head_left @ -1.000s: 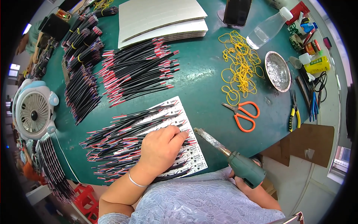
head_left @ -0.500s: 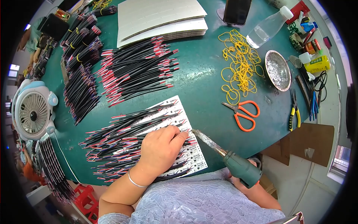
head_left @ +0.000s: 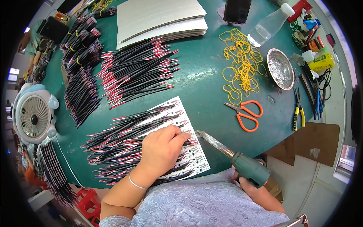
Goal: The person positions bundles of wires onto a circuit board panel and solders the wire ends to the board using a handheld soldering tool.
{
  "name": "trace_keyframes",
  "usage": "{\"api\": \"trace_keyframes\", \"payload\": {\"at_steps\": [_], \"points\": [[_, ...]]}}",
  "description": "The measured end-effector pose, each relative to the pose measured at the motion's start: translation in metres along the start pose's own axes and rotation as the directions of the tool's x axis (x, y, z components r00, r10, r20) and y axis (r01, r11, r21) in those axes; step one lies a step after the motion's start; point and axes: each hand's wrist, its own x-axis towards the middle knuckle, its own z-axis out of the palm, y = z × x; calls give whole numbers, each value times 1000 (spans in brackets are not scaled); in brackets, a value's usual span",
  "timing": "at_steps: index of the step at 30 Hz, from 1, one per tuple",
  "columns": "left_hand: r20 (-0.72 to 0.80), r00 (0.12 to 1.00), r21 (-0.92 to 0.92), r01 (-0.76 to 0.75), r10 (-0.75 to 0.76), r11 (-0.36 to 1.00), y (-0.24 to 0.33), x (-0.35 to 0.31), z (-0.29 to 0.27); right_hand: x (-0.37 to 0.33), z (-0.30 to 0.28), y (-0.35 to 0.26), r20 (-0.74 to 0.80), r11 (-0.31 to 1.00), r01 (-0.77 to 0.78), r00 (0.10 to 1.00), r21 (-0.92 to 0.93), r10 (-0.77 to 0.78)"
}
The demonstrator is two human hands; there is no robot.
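My left hand [head_left: 160,149], with a bracelet at the wrist, rests over a white circuit board [head_left: 201,163]. Its thumb and forefinger are pinched together at a black cable's end near the board's right edge; the fingertips hide most of that end. Many black cables [head_left: 124,136] with red and white wire ends lie across the board. My right hand [head_left: 247,187] grips the green handle of a soldering iron [head_left: 249,169], which hides part of its fingers. The iron's metal tip points up and left, a short gap from the left fingertips.
Orange-handled scissors [head_left: 247,115], yellow rubber bands [head_left: 242,64], a metal bowl [head_left: 280,70] and pliers [head_left: 298,111] lie to the right. Farther back are a bottle [head_left: 270,26] and stacked white boards [head_left: 160,19]. Cable bundles [head_left: 81,94] and a fan [head_left: 34,113] stand left.
The soldering iron has drawn back slightly right and down, its tip now farther from my left fingertips. My left hand stays almost in place, still pinching. The whole view has shifted slightly.
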Motion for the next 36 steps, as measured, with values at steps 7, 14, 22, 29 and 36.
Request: {"api": "trace_keyframes", "payload": {"at_steps": [7, 14, 22, 29, 36], "points": [[-11, 1000, -14, -11, 11, 1000, -1, 1, 0, -4, 3, 8, 12, 976, 95, 995, -196, -95], [-42, 997, 41, -61, 63, 997, 0, -1, 2, 1, 0, 8, 78, 993, 100, 992, -57, -95], [-45, 996, 66, -70, 73, 995, 0, -3, 4, 3, 0, 12, 68, 989, 135, 989, -59, -131], [-55, 996, 81, -69, 74, 994, 1, -4, 5, -5, 5, 13, -2, 992, 28, 1000, -125, -28], [-38, 997, 81, -59, 62, 995, 1, -5, 5, -3, -5, -8, 54, 958, -282, 959, 57, 279]]}}
